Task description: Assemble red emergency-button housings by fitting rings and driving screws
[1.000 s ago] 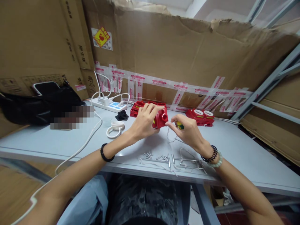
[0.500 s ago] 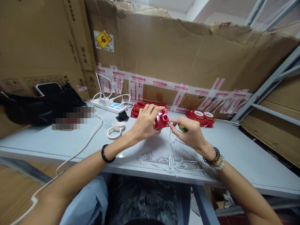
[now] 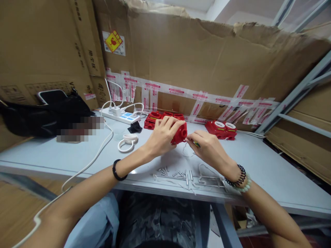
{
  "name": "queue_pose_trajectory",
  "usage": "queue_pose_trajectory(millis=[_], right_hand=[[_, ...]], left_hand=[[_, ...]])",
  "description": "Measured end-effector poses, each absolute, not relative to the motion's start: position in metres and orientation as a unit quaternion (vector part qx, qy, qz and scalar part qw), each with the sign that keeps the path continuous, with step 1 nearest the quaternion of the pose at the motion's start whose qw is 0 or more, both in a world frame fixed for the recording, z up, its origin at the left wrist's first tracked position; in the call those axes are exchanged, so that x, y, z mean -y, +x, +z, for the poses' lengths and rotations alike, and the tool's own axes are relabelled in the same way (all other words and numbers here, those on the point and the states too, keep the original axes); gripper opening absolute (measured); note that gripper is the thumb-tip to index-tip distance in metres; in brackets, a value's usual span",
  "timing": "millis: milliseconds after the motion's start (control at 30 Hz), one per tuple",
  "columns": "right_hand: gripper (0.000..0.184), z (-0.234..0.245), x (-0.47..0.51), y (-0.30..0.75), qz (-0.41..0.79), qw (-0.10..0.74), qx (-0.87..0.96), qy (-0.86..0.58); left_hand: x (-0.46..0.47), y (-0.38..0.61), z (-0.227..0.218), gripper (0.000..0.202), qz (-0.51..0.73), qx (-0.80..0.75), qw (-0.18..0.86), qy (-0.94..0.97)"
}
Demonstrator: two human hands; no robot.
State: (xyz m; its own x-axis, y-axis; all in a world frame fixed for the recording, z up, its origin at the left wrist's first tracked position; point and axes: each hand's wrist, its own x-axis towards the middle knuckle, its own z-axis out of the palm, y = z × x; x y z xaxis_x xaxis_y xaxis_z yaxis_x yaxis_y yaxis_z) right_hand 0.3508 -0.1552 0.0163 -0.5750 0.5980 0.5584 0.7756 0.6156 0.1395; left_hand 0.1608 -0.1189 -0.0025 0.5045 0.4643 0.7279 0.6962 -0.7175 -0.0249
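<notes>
My left hand (image 3: 163,137) is closed over a red plastic housing (image 3: 183,132), tilted so its round opening faces right. Against the housing's lower right corner, the thumb and forefinger of my right hand (image 3: 207,146) are pinched together. A yellow-and-green object (image 3: 197,144), possibly a tool handle, shows within that hand; most of it is hidden, and whatever lies at the fingertips is too small to make out. Thin white string (image 3: 186,151) hangs below. Behind my left hand stands another red housing (image 3: 152,119).
Near the table's front edge lie several metal pins (image 3: 181,174), thin rods (image 3: 209,184) and string. A red housing with two white rings (image 3: 224,126) stands right. White rings (image 3: 126,143), a black piece (image 3: 134,127), a power strip (image 3: 121,115) and a black bag (image 3: 51,113) are left.
My right hand has turned over a little, showing more of its back, with its fingertips still at the housing's corner. The red housing has shifted and tilted slightly in my left hand.
</notes>
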Motion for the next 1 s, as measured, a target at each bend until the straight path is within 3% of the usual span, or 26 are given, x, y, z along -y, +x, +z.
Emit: queue_pose_trajectory(millis=[467,867,1000], right_hand=[[0.017,0.01,0.153,0.346,-0.226,0.17,0.856,-0.433],[0.028,0.015,0.145,0.351,-0.146,0.239,0.866,-0.414],[0.02,0.023,0.15,0.357,-0.107,0.305,0.852,-0.412]], left_hand=[[0.123,0.164,-0.004,0.051,-0.366,0.348,0.187,-0.843],[0.119,0.163,-0.005,0.053,-0.399,0.36,0.144,-0.831],[0.118,0.162,-0.004,0.052,-0.416,0.364,0.124,-0.824]])
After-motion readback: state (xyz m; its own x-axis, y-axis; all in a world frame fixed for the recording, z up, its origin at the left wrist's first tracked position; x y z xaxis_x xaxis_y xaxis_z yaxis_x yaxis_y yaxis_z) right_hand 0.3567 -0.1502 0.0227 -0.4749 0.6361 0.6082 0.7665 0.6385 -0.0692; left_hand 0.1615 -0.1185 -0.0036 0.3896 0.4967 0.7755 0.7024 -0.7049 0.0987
